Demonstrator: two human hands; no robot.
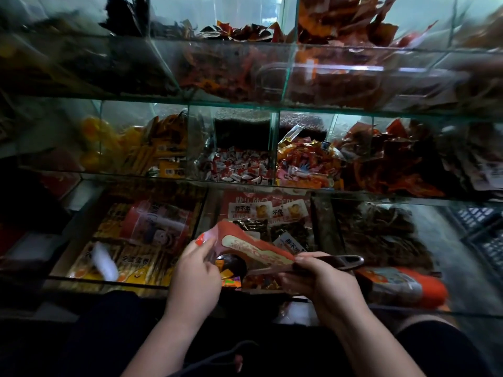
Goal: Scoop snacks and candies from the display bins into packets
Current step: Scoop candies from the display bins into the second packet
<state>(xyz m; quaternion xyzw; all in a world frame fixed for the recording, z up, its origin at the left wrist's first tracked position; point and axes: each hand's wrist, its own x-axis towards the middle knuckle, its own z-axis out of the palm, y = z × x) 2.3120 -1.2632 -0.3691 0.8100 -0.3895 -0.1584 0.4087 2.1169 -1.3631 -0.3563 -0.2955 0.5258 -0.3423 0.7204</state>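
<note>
At lower centre, the left hand (194,270) pinches one lip of the red packet (253,248) while the right hand (318,278) grips the other lip plus the scoop (347,259), which is best tipped slowly into a wide-held mouth.

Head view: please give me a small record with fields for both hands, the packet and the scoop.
Packet: red plastic packet with a cream label, held over the lower middle glass bin
Left hand: pinches the packet's left edge
Right hand: fingers grip the scoop handle at the packet's right edge
Scoop: dark brown scoop, handle sticking out to the right; bowl seems to be inside the packet
</note>
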